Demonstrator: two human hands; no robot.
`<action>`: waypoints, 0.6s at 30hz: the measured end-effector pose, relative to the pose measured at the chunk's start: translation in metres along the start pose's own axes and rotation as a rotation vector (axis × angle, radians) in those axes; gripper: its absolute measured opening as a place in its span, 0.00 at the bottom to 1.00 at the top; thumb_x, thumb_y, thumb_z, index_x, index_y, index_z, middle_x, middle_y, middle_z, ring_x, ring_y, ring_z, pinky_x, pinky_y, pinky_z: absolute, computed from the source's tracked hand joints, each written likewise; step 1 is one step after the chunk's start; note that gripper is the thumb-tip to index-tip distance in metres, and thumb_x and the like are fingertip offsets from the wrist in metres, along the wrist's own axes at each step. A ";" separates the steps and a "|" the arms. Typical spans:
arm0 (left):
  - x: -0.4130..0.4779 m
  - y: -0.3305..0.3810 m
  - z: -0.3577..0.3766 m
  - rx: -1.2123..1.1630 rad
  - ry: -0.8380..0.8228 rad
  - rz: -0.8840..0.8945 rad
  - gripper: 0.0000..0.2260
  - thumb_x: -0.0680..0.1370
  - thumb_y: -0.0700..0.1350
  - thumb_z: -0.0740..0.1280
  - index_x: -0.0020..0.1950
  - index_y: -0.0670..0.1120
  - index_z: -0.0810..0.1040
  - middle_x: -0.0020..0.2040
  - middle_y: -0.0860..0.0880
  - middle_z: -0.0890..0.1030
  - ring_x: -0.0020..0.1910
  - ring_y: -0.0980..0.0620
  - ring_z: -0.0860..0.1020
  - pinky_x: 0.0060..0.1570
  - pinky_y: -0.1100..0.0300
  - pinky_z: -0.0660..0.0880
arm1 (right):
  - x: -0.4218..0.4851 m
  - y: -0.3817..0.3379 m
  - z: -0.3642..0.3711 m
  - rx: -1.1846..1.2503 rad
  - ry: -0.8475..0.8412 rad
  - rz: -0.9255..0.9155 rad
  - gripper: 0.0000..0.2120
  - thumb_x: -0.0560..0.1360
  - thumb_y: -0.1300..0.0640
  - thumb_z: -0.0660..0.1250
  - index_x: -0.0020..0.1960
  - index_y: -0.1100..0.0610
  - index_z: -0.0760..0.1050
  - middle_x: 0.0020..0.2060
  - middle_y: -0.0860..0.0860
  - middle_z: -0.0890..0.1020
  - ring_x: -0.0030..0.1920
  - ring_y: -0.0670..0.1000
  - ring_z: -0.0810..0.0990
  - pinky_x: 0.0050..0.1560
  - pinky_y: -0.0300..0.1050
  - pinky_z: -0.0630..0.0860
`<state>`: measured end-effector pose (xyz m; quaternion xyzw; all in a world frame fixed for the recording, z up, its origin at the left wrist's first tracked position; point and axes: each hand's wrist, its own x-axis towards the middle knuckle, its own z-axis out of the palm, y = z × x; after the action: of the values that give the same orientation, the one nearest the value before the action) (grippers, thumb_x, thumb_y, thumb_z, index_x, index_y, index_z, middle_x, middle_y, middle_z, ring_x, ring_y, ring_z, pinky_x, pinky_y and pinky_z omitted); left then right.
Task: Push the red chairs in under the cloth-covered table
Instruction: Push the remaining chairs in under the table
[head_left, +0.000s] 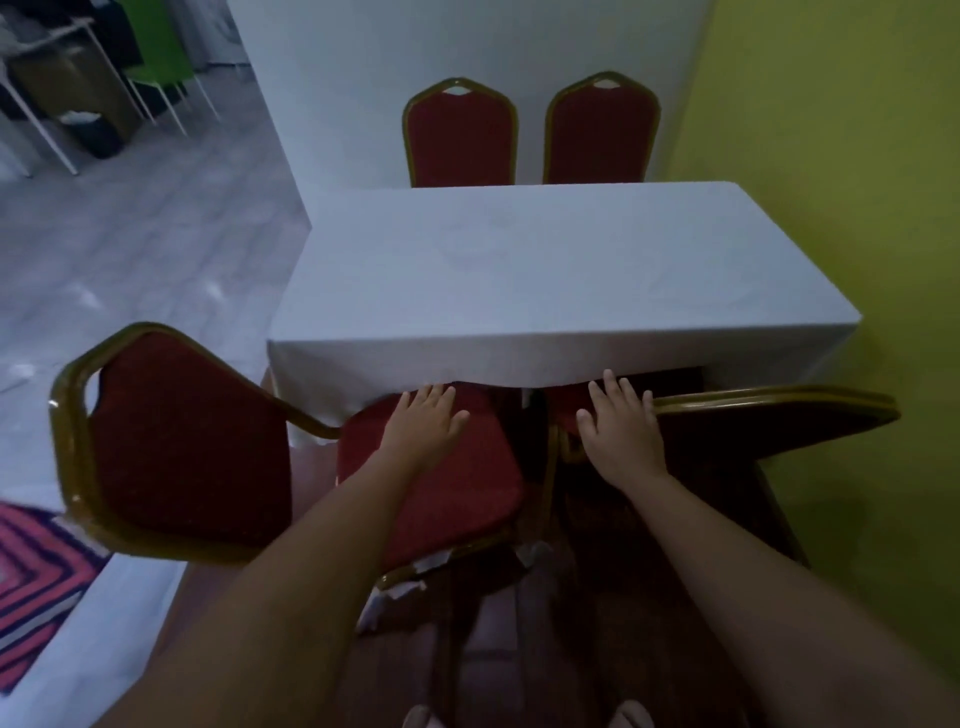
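Note:
A table under a white cloth (545, 280) stands against a green wall. Two red chairs with gold frames face each other in front of its near edge. The left chair (187, 441) has its back at the left and its seat reaching under the cloth's hem. My left hand (426, 421) lies flat and open on that seat. The right chair (769, 421) has its back at the right, seen edge-on. My right hand (621, 421) rests flat and open on its seat edge, fingertips at the cloth's hem. Two more red chairs (462, 135) (600, 130) stand at the table's far side.
The green wall (831, 156) runs along the right of the table. A white wall (363, 67) is behind the far chairs. At the far left, green chairs (161, 67) and a white table frame stand on grey floor. A pink striped cloth (31, 577) lies at the lower left.

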<state>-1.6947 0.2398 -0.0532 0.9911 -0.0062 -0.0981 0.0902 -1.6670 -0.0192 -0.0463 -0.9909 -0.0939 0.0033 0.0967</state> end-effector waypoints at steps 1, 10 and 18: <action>-0.004 -0.018 -0.002 0.005 0.012 -0.012 0.25 0.82 0.55 0.47 0.76 0.43 0.54 0.77 0.43 0.56 0.77 0.47 0.51 0.74 0.48 0.48 | 0.001 -0.016 0.005 0.002 -0.015 -0.007 0.25 0.81 0.48 0.50 0.76 0.57 0.57 0.77 0.54 0.55 0.76 0.55 0.52 0.75 0.57 0.45; -0.062 -0.160 -0.027 0.042 0.030 -0.212 0.25 0.82 0.54 0.47 0.76 0.43 0.55 0.77 0.43 0.55 0.77 0.46 0.50 0.74 0.47 0.48 | 0.001 -0.170 0.047 0.046 -0.111 -0.198 0.25 0.81 0.49 0.50 0.75 0.58 0.57 0.77 0.54 0.56 0.76 0.55 0.53 0.75 0.56 0.46; -0.085 -0.252 -0.058 0.156 0.057 -0.386 0.25 0.82 0.55 0.45 0.77 0.44 0.53 0.78 0.45 0.53 0.77 0.48 0.49 0.73 0.44 0.43 | 0.012 -0.271 0.068 0.058 -0.155 -0.396 0.25 0.80 0.49 0.52 0.74 0.58 0.60 0.76 0.54 0.59 0.75 0.54 0.56 0.74 0.55 0.47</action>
<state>-1.7683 0.5007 -0.0267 0.9802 0.1785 -0.0848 -0.0072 -1.7074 0.2567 -0.0606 -0.9466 -0.2940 0.0630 0.1165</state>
